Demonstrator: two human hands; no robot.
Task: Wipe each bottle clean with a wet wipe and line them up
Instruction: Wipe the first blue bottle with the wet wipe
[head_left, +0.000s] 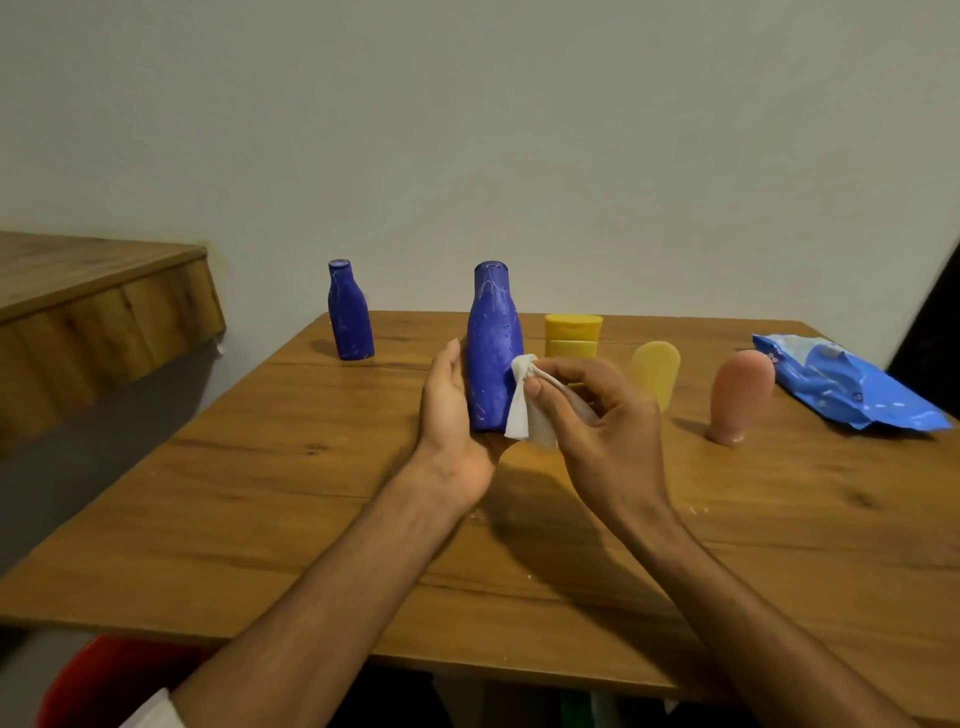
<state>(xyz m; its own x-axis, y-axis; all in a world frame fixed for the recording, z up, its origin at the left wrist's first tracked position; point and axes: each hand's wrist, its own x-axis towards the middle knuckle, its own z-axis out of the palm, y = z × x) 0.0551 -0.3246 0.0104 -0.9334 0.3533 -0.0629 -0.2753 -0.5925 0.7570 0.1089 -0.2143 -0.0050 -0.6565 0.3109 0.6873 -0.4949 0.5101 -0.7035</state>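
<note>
1. Left grip (449, 410) cups the big blue bottle (493, 343) upright over mid-counter (311, 493), steadying it for wiping.
2. Right grip (608, 415) pinches the bunched wet wipe (524, 410) against the bottle's lower right side, so a small wad gives firm pressure.

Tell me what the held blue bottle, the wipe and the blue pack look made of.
The held blue bottle: likely plastic, matte, opaque, streaked white with droplets sitting on it. The wipe: thin soft nonwoven or tissue, since it bunches and creases. The blue pack: glossy plastic film, crinkled, with bright highlights.
</note>
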